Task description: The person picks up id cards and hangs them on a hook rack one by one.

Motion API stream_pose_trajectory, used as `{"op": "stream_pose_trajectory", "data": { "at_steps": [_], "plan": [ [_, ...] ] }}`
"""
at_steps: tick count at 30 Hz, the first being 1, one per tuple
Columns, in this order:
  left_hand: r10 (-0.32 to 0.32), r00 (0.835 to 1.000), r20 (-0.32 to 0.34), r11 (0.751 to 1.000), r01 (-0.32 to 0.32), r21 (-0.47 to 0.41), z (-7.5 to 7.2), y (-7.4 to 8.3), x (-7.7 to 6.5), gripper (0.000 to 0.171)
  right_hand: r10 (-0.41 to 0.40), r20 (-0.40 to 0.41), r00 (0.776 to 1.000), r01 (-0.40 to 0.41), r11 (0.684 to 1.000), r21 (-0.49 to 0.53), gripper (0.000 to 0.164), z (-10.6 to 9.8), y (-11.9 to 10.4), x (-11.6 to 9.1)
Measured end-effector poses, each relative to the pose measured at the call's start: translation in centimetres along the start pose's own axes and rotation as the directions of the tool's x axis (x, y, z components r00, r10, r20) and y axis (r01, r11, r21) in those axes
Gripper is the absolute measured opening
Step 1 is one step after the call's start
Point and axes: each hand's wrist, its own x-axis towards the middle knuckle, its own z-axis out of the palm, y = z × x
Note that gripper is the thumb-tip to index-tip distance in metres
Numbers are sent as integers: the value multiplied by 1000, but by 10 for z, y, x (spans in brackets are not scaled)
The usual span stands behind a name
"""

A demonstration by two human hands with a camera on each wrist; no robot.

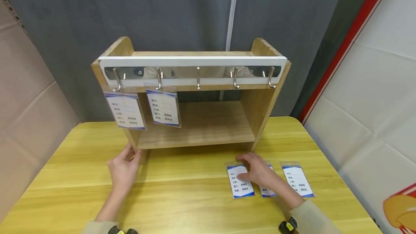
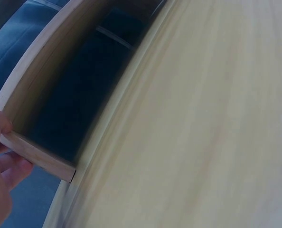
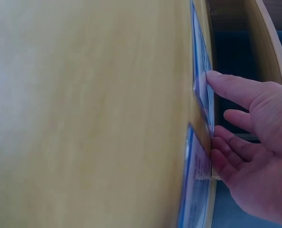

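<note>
A wooden shelf [image 1: 195, 124] stands on the table, with a white hook rail [image 1: 195, 61] across its upper front. My left hand [image 1: 122, 169] grips the bottom of its left side panel [image 2: 42, 159], thumb on one face and fingers on the other. Two name badges in clear sleeves hang at the left: one badge [image 1: 126, 111] below the first hook, another badge [image 1: 163, 108] on the second. My right hand [image 1: 258, 170] is over the table, its thumb touching the leftmost flat badge [image 1: 241, 183]. It partly hides the middle badge [image 1: 267, 191]; the right badge [image 1: 297, 181] lies beside it.
Three more metal hooks, including the middle hook [image 1: 198, 78], carry nothing. A grey curtain [image 1: 182, 13] hangs behind the shelf. White panels flank the yellow wooden table [image 1: 182, 198] on both sides.
</note>
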Motion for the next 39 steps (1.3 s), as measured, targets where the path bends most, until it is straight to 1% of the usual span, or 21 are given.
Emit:
{"op": "stream_pose_trajectory", "data": {
  "at_steps": [10, 17, 23, 25, 31, 39],
  "plan": [
    [22, 1000, 5, 1000, -22, -2, 0, 0, 1, 46, 14, 55, 998, -12, 999, -38, 58, -5, 4, 10],
    [13, 1000, 7, 1000, -13, 15, 0, 0, 1, 45, 60, 88, 994, -58, 998, -33, 59, -3, -1, 9],
    [22, 1000, 10, 1000, -22, 12, -1, 0, 0, 46, 63, 112, 992, -61, 998, -20, 52, -1, -4, 7],
    [22, 1000, 10, 1000, -22, 13, -1, 0, 0, 46, 67, 112, 991, -65, 998, -17, 50, 0, -5, 6],
    [5, 1000, 10, 1000, -6, 18, -1, 0, 1, 44, 66, 72, 995, -65, 998, -20, 47, 2, -3, 4],
    [-9, 1000, 12, 1000, 9, 18, 0, 0, 0, 44, 48, 68, 997, -47, 999, -10, 58, 0, -2, 6]
  ]
}}
